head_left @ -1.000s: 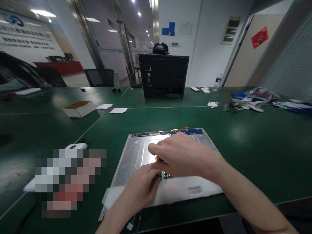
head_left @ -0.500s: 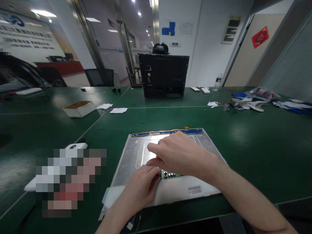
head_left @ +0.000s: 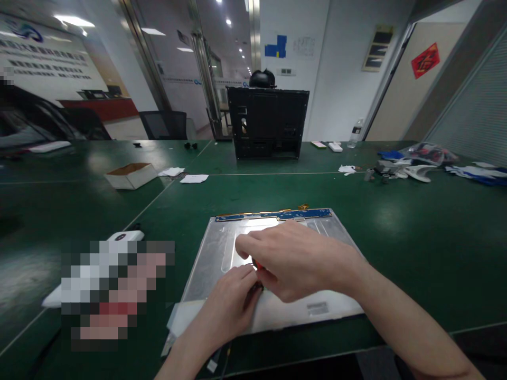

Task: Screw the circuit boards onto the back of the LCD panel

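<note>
We're working w/ both hands on the metal back of a flat display panel [head_left: 222, 253], lying on the green table [head_left: 415, 237] right in front of us.

Left of the panel: a white device [head_left: 125, 235], a pixelated patch below it. Further back-left of the panel, an open cardboard box [head_left: 130, 175] and paper scraps [head_left: 194, 179].

On the panel's near edge, our left hand [head_left: 229, 303] is curling loosely, fingertips pressing down beside the tool tip; whether it's pinching anything, can't tell. Our right hand [head_left: 293, 261] is closing around a small red-handled tool [head_left: 258, 265], prob. a screwdriver, mostly hidden under the fingers. Judging by this, we're driving or loosening a fastener near the panel's near edge. Next move calls for keeping the tip seated and the panel steady.

Behind the panel: a blue circuit strip [head_left: 277, 215] on its far edge, then a black chassis [head_left: 269, 124].

Right of the panel: a label [head_left: 317, 307] on its white edge, unreadable. Far back-right, gloves and small parts [head_left: 400, 169]. Red door sign [head_left: 425, 60], wall writing too blurred to read.
</note>
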Action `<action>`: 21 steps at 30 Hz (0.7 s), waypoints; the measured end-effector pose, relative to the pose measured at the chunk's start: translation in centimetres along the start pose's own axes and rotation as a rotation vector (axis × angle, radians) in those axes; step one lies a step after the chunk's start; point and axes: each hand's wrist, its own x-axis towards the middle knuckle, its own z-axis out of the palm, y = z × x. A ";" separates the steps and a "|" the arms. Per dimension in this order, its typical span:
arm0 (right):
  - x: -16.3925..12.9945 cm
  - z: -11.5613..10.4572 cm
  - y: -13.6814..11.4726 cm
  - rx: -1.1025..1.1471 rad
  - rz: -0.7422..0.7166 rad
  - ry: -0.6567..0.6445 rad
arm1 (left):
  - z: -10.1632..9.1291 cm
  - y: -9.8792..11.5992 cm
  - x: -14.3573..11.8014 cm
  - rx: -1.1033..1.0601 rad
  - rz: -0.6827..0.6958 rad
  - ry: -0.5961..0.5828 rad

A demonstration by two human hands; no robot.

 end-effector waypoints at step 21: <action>-0.3 -0.2 -0.1 -0.051 0.013 0.002 | -0.2 0.2 0.0 -0.008 -0.025 -0.042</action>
